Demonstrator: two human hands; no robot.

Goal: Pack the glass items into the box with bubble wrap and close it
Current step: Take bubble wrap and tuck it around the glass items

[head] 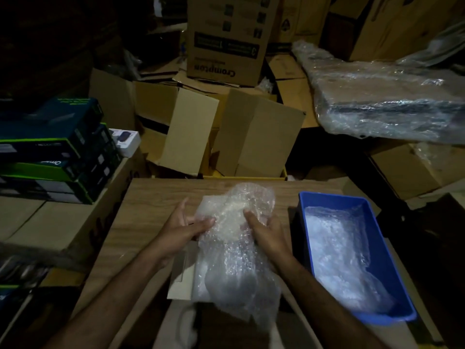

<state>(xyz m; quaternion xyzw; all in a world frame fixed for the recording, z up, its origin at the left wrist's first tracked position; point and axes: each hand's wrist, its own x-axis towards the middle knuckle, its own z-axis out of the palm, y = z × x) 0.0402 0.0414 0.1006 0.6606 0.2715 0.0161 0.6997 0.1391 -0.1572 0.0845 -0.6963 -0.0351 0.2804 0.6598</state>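
Note:
A long sheet of bubble wrap (234, 250) lies bunched over an open pale cardboard box (182, 280) on the wooden table (151, 205). My left hand (185, 226) holds the wrap's left side near the top, fingers stretched along it. On the right side my right hand (263, 230) grips the bundle, fingers curled into the plastic. Whatever is inside the wrap is hidden. Right of the box stands a blue plastic tray (392, 278) holding more bubble wrap (339, 253).
Stacked dark retail boxes (57, 149) sit on cartons at the left. Open brown cartons (226, 132) crowd the space behind the table. A large bubble-wrapped flat parcel (387, 96) lies at the back right. The room is dim.

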